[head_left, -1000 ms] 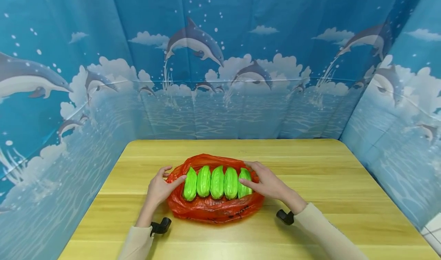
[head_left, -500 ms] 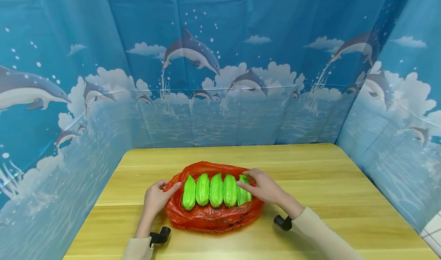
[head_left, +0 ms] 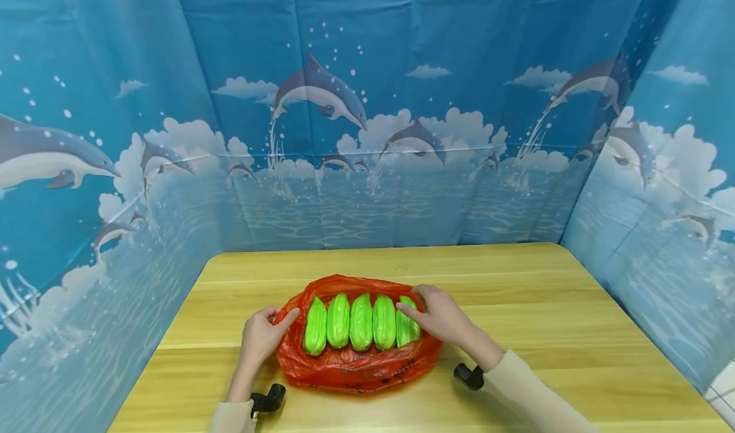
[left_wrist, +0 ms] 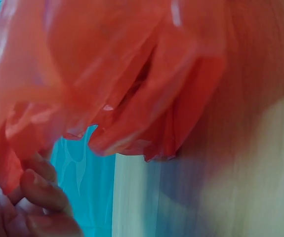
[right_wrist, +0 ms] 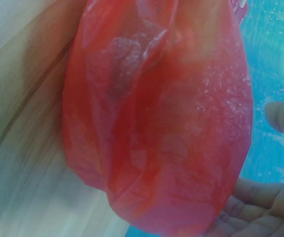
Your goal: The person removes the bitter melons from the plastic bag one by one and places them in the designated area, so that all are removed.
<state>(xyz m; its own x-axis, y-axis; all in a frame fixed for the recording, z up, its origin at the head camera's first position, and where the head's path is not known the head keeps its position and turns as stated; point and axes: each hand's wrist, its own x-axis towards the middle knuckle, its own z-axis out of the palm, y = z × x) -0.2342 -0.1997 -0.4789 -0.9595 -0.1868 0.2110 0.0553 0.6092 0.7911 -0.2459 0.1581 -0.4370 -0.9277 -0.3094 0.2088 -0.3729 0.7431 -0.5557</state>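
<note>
A red plastic bag (head_left: 358, 379) lies wide open on the wooden table, its mouth upward. Side by side in it sit several shiny bright green ridged gourds (head_left: 361, 321), shaped like bitter melons. At the bag's left edge my left hand (head_left: 261, 337) pinches the film between thumb and curled fingers; the left wrist view shows the crumpled plastic caught there. My right hand (head_left: 445, 318) is at the right edge, fingers touching the bag's outside and thumb stretched over the rightmost gourd. Thumb and fingers stand apart in the right wrist view.
The light wooden table (head_left: 545, 331) extends around the bag on all sides. A blue dolphin-print curtain (head_left: 356, 190) hangs behind it and along both sides. Black wrist mounts (head_left: 268, 398) sit below the hands.
My left hand has closed on the bag's left edge, its thumb drawing back from the leftmost gourd. My right hand stays at the right edge. The head view has tilted slightly upward.
</note>
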